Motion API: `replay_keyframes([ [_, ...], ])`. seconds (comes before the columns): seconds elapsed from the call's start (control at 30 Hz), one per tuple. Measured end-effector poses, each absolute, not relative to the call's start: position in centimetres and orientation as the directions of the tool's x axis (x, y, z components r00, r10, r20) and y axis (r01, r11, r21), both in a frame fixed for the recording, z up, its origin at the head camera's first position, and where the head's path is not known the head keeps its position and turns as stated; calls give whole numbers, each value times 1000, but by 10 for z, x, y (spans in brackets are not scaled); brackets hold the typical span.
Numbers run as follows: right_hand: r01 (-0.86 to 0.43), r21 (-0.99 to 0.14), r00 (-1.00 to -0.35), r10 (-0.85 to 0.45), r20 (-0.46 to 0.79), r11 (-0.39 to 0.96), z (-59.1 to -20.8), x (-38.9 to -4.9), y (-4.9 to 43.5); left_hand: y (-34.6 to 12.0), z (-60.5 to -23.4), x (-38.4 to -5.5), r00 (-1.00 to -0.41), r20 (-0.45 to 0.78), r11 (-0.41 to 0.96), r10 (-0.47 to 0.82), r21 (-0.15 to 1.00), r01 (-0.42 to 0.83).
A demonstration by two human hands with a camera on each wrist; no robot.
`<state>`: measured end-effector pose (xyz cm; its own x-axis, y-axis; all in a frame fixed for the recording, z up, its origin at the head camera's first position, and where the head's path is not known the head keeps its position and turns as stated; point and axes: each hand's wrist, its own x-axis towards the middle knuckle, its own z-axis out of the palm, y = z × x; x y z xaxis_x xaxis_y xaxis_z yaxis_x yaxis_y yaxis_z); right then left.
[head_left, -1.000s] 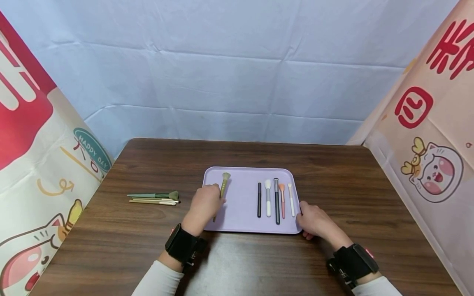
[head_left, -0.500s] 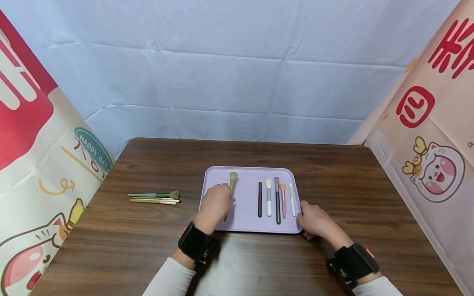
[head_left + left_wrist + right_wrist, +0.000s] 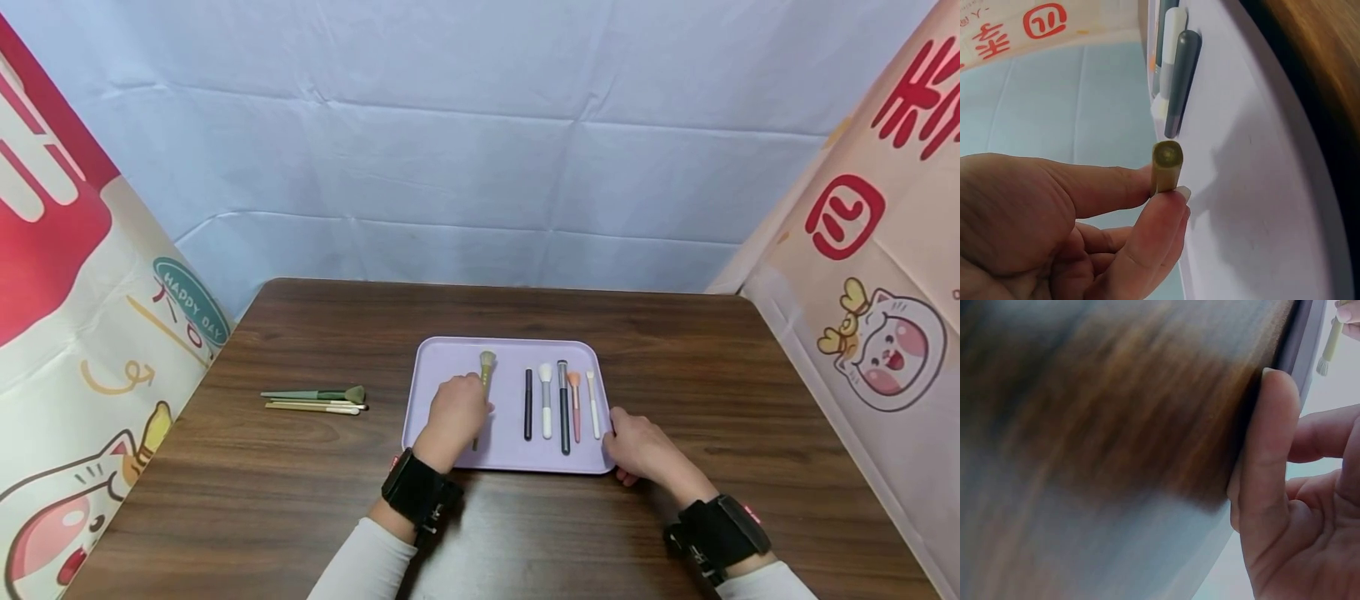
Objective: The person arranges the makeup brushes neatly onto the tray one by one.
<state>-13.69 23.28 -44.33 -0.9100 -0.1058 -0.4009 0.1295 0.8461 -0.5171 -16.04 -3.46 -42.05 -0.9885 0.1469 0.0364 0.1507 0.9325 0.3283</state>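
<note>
My left hand (image 3: 459,410) is over the left-middle of the lilac tray (image 3: 442,358). Its thumb and fingertips pinch an olive-green makeup brush (image 3: 487,363), bristles pointing to the far side; the brush's blunt handle end (image 3: 1167,156) faces the left wrist camera. At the tray's near right corner my right hand (image 3: 640,447) holds the rim, thumb and a straight finger (image 3: 1270,425) on either side of it. To the right of the held brush, several makeup brushes lie side by side on the tray: a black one (image 3: 528,405), a white-and-grey one (image 3: 546,402), a long dark one (image 3: 563,408), a pink one (image 3: 576,408) and a thin white one (image 3: 593,406).
On the brown wooden table (image 3: 337,325), left of the tray, lies a small bundle of brushes: a green one (image 3: 318,396) and slim gold-handled ones (image 3: 311,407). A pale blue cloth (image 3: 450,150) hangs behind, with printed cloths (image 3: 877,350) at both sides.
My left hand has carried the olive-green brush rightward over the tray, closer to the row of brushes. The right hand stays at the tray's corner.
</note>
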Motion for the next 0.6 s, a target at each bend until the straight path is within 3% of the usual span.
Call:
replay_keyframes([
  [0.6, 127, -516, -908, -109, -404, 847, -443, -137, 233, -10, -427, -166, -986, -44, 918, 158, 375, 130],
])
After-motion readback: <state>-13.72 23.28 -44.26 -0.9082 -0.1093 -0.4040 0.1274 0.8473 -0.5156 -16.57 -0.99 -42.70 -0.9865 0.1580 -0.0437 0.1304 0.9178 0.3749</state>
